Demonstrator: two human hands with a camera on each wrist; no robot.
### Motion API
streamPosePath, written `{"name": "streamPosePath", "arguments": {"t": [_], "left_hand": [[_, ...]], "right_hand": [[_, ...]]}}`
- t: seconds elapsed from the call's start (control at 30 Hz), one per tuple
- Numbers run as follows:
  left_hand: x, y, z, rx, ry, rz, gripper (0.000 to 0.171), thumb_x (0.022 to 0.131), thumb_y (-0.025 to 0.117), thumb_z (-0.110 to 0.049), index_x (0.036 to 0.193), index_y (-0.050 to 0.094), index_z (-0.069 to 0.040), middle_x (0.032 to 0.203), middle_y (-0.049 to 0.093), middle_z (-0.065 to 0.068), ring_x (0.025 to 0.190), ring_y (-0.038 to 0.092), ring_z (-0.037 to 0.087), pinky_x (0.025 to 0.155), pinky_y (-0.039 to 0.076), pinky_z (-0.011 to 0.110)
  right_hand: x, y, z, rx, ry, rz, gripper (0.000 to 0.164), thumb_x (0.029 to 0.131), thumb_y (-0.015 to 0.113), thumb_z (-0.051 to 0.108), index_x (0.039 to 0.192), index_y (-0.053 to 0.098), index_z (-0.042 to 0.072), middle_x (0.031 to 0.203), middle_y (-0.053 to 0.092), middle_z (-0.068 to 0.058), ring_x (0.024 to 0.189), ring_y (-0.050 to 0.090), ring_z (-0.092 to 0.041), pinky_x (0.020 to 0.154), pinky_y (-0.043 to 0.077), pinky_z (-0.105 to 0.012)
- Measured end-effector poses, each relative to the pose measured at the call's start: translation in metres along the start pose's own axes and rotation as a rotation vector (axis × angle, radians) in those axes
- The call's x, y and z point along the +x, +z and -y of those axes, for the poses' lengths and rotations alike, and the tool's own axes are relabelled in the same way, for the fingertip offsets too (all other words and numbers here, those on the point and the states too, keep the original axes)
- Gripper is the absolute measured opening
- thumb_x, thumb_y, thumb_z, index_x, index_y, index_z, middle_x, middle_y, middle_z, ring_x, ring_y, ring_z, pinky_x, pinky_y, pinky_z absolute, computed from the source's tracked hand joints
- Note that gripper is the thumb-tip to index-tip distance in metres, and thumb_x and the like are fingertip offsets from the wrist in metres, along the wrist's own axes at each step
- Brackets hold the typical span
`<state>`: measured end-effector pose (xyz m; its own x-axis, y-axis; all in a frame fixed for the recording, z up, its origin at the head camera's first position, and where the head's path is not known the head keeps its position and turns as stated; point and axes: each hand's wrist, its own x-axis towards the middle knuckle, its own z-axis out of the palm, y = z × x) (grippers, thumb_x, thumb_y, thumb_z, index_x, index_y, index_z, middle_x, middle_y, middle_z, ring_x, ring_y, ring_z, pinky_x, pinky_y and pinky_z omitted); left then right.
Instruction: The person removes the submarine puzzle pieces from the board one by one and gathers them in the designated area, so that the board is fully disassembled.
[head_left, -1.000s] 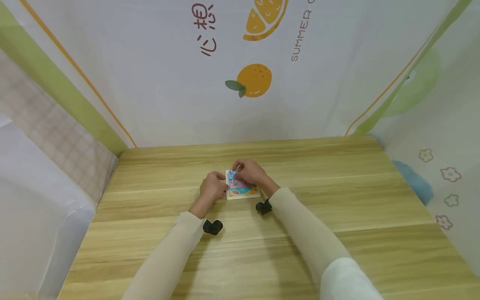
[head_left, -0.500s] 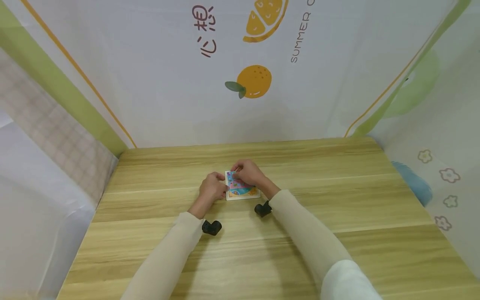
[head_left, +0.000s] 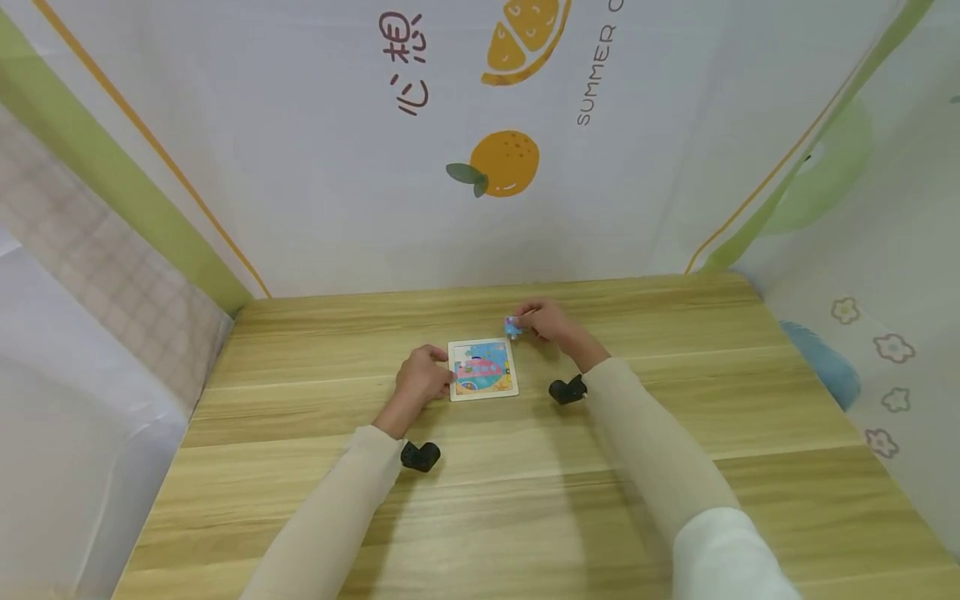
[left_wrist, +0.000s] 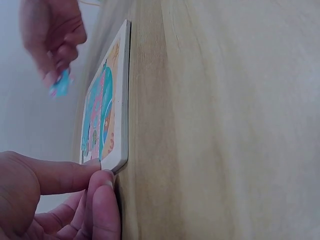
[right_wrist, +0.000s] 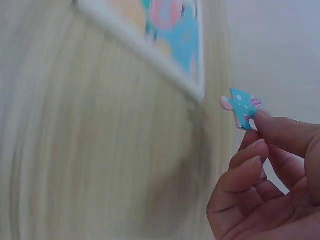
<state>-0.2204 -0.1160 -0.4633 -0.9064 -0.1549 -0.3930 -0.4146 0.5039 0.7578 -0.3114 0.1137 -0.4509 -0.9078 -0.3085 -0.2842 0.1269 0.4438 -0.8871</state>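
Observation:
A square jigsaw puzzle tray (head_left: 487, 396) with a white rim lies flat on the wooden table, its picture pink, blue and orange. A pale bare spot shows in its upper left corner. My left hand (head_left: 422, 375) is at the tray's left side; in the left wrist view its thumb and index finger (left_wrist: 102, 197) pinch the near corner of the rim. Raised off the tray's upper right corner, my right hand (head_left: 547, 322) holds a small light-blue puzzle piece (right_wrist: 243, 110) with pink marks between thumb and fingertips.
Black wrist-worn devices (head_left: 420, 457) sit beside both sleeves. The wooden table (head_left: 480, 517) runs back to a white printed cloth (head_left: 360, 208), and more cloth hangs along the left and right sides.
My right hand has lifted the blue piece out of the tray's upper left corner and carried it right, uncovering the picture. The left hand stays at the tray's left side.

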Motion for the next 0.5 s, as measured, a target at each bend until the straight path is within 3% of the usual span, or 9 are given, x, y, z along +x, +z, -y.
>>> {"name": "streamPosePath", "arguments": {"t": [0.2, 0.5], "left_hand": [[0.000, -0.002, 0.001, -0.011, 0.000, 0.008, 0.033, 0.084, 0.073, -0.003, 0.114, 0.060, -0.004, 0.066, 0.066, 0.008, 0.045, 0.057, 0.010, 0.044, 0.051, 0.019], [0.000, -0.002, 0.001, -0.036, 0.005, 0.022, 0.033, 0.084, 0.073, -0.003, 0.114, 0.060, -0.004, 0.067, 0.066, 0.008, 0.046, 0.058, 0.010, 0.045, 0.052, 0.020]], "right_hand": [[-0.002, -0.021, -0.016, -0.032, 0.050, -0.029, 0.020, 0.096, 0.061, 0.014, 0.108, 0.067, 0.000, 0.066, 0.054, -0.001, 0.053, 0.041, -0.011, 0.050, 0.037, -0.023], [-0.003, -0.021, -0.024, -0.069, 0.103, -0.077, 0.018, 0.096, 0.061, 0.013, 0.108, 0.067, 0.000, 0.069, 0.057, -0.004, 0.051, 0.048, -0.011, 0.048, 0.046, -0.022]]}}
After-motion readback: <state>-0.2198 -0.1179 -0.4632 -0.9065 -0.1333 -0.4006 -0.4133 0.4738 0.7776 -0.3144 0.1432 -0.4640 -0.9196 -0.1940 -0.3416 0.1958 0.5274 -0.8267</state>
